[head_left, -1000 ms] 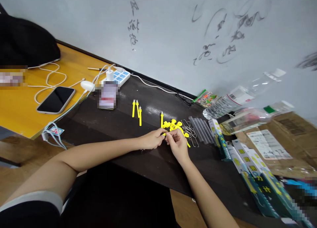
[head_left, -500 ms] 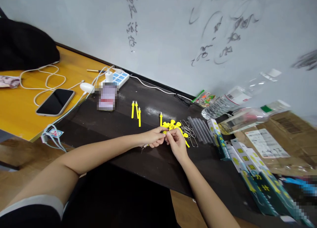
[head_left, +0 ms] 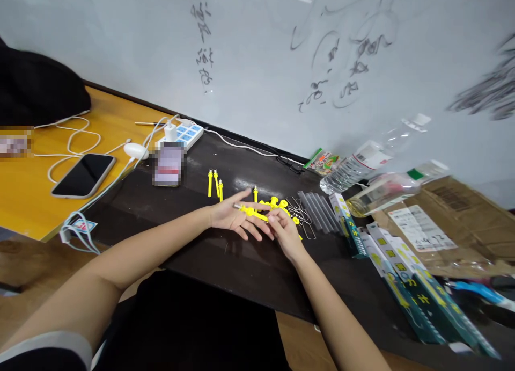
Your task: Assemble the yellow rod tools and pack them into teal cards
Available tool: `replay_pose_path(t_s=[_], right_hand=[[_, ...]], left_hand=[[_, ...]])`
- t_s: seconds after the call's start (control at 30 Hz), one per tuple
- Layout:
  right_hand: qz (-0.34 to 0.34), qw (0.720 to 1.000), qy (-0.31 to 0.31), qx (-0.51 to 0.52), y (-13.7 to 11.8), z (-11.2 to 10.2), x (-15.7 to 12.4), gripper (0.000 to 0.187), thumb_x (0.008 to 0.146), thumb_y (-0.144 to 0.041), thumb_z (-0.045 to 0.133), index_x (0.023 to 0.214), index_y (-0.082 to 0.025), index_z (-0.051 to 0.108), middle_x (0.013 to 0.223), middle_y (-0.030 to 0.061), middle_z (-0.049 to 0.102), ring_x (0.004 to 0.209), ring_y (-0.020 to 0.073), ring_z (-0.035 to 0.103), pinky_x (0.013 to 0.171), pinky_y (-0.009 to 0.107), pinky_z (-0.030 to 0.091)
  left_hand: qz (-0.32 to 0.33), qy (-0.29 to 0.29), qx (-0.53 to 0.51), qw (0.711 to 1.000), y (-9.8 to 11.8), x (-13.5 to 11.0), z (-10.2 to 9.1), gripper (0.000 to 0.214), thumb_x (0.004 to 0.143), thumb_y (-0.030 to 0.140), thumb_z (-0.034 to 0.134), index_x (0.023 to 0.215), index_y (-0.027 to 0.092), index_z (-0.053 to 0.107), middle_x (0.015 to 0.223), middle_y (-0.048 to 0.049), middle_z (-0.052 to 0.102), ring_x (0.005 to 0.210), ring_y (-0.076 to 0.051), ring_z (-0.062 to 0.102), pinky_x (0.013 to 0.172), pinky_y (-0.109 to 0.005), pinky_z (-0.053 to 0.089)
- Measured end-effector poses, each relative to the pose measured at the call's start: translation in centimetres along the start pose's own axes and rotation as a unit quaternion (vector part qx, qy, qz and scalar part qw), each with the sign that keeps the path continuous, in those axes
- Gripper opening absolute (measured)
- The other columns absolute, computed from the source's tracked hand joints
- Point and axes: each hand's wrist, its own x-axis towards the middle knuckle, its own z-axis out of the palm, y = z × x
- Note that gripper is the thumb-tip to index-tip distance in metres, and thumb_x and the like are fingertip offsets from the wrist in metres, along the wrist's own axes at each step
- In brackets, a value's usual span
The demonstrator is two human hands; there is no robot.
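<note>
My left hand (head_left: 226,214) is open, palm up with the fingers spread, over the dark table. A yellow plastic rod (head_left: 252,212) with a metal tip lies across the fingers. My right hand (head_left: 286,234) pinches the rod's other end. Behind my hands stands or lies another yellow rod (head_left: 256,193), beside a pile of yellow plastic caps (head_left: 274,201), partly hidden by my fingers. To the left are more yellow rods (head_left: 215,182) with metal tips. Bent metal wire hooks (head_left: 304,218) and clear plastic tubes (head_left: 319,212) lie to the right.
Printed narrow boxes (head_left: 406,285), a cardboard box (head_left: 478,215) and plastic bottles (head_left: 358,164) crowd the right side. A power strip (head_left: 193,138), cables and a phone (head_left: 84,175) are at the left. A whiteboard (head_left: 249,65) rises behind the dark table (head_left: 241,274).
My left hand has opened from curled fingers to a spread palm, showing the yellow rod. My right hand still pinches near it. The view has shifted slightly.
</note>
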Motion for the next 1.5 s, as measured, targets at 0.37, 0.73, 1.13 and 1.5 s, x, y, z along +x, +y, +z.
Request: replay_pose_path(t_s=[0.37, 0.73, 1.13, 1.5], right_hand=[[0.093, 0.986, -0.064, 0.122, 0.1, 1.6, -0.2, 0.031, 0.078, -0.046, 0.062, 0.084, -0.021, 0.045, 0.076, -0.0021, 0.054, 0.055, 0.0094, 0.054, 0.037, 0.017, 0.042], [0.1, 0.983, -0.148, -0.034, 0.2, 1.9, -0.7, 0.041, 0.084, -0.052, 0.05, 0.067, -0.015, 0.057, 0.042, -0.0094, 0.031, 0.035, 0.0043, 0.027, 0.036, 0.018, 0.021], [-0.035, 0.959, -0.15, -0.236, -1.1, 2.8, -1.5, 0.041, 0.091, -0.044, 0.043, 0.066, -0.018, 0.062, 0.063, -0.0007, 0.059, 0.059, 0.0122, 0.052, 0.06, 0.024, 0.038], [-0.007, 0.981, -0.049, -0.19, -0.2, 1.5, -0.9, 0.027, 0.092, -0.033, 0.039, 0.1, -0.02, 0.061, 0.058, -0.0039, 0.051, 0.048, 0.0097, 0.048, 0.047, 0.021, 0.039]], left_hand=[[0.228, 0.14, 0.109, 0.957, -2.1, 2.3, -1.4, 0.045, 0.087, 0.044, 0.051, 0.12, 0.013, 0.052, 0.054, 0.0059, 0.049, 0.04, -0.006, 0.049, 0.042, -0.017, 0.037], [0.309, 0.233, 0.092, 0.918, -1.8, 2.2, -1.1, 0.026, 0.085, 0.038, 0.053, 0.095, 0.014, 0.059, 0.081, -0.0021, 0.058, 0.069, -0.009, 0.058, 0.056, -0.018, 0.046], [0.296, 0.235, -0.031, 0.925, -1.2, 2.1, -2.2, 0.023, 0.082, 0.024, 0.054, 0.1, 0.014, 0.064, 0.094, -0.0064, 0.065, 0.088, -0.015, 0.063, 0.086, -0.032, 0.047], [0.304, 0.26, 0.08, 0.913, -0.9, 1.6, -2.0, 0.038, 0.081, 0.04, 0.059, 0.111, 0.017, 0.059, 0.078, -0.0014, 0.063, 0.067, -0.011, 0.063, 0.065, -0.025, 0.052]])
